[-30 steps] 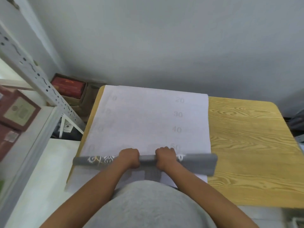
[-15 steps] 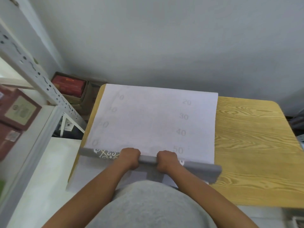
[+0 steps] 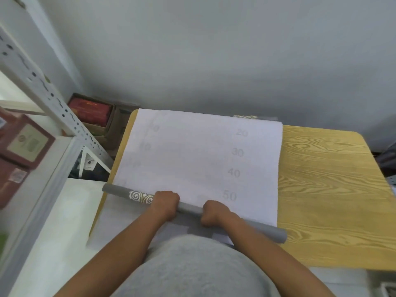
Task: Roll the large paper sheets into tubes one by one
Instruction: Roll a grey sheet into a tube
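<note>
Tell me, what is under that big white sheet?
The white sheet lies on a wooden table, bare at its right. Both hands grip the grey roll at its near edge. Anything else beneath is covered.

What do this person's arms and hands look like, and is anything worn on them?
Both forearms are bare right up to the bottom edge of the picture: no sleeves show. The left hand and the right hand have no gloves, and no rings, watch or wristband can be seen. The grey garment covers the torso.
</note>
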